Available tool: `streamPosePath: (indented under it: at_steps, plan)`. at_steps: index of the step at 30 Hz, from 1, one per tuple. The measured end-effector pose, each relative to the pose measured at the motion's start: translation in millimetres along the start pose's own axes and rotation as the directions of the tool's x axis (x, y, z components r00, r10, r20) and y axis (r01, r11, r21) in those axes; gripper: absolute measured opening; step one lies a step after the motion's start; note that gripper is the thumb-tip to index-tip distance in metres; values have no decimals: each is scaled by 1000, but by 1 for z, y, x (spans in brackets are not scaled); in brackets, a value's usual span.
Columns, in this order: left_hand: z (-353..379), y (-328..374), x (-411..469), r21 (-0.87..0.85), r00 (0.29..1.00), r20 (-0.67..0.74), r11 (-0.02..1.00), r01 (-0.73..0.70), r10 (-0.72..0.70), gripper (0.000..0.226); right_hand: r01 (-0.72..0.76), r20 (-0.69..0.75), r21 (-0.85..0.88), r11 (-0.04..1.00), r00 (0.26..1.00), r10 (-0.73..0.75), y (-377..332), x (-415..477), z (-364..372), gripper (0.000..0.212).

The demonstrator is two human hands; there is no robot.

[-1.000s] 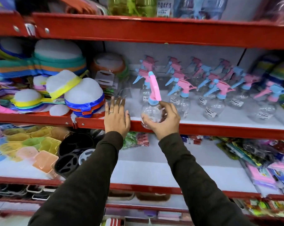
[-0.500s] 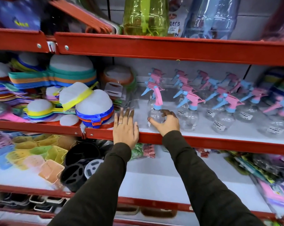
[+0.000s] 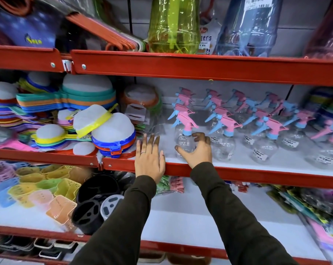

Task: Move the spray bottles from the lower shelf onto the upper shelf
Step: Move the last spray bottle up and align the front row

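Spray bottles stand in rows on the upper shelf (image 3: 238,172), and the front left bottle (image 3: 184,138) sits near the red lip with the right hand (image 3: 195,150) curved loosely about its clear belly, thumb low at the front and fingers spread round the right side. The hand looks half open; whether the skin actually touches the plastic I cannot tell. The left hand (image 3: 149,159) lies flat and open over the shelf lip, holding nothing, just left of the bottle. The lower shelf (image 3: 181,226) shows bare white board below the arms, with no bottle visible there, so the job seems near its end. The main risk I judge is the bottle itself: light, empty, round in the body and top-heavy with its pink and blue trigger (image 3: 183,119), it could tip if a finger drags it as the hand comes away. It stands close to the edge, so a tip forward could send it over the lip to the floor. Tipped back or right, it would knock the neighbour bottle (image 3: 222,144) just beside it, and the packed rows behind could go over in turn. A sleeve catching a trigger could do the same.
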State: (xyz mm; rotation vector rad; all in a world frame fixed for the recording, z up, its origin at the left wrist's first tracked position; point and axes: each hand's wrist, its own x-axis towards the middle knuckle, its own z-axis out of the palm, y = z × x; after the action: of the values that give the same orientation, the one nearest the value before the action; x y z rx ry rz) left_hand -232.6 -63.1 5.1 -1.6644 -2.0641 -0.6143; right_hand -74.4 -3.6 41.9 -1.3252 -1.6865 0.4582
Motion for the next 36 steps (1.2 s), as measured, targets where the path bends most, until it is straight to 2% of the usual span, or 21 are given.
streamPosePath:
  at_steps: [6,14,17,20,22,24,28,36]
  plan:
    - [0,-1,0,-31,1000,13,1000,5,-4,56,-27,95,40,999,995,23,-2,-1,2,73]
    - [-11,3,3,-170,984,163,981,94,-66,58,-49,146,20,999,988,45,-4,-3,-4,82]
    - [-18,13,6,-353,977,190,923,154,-91,53,-76,145,59,995,987,67,-2,-7,-7,85]
    - [-18,30,13,-512,965,250,834,203,-82,52,-106,148,101,989,985,91,2,-9,-11,69]
    - [-16,39,18,-583,953,292,774,249,-86,48,-130,174,99,987,978,111,4,-8,-14,56]
    - [-13,45,19,-628,945,316,729,274,-83,44,-143,206,98,985,971,120,4,-8,-15,51]
    - [-9,50,16,-644,946,311,713,278,-89,44,-145,233,104,984,965,117,6,-10,-17,52]
    - [-5,51,17,-600,952,288,757,260,-99,41,-129,255,80,988,961,105,5,-13,-17,55]
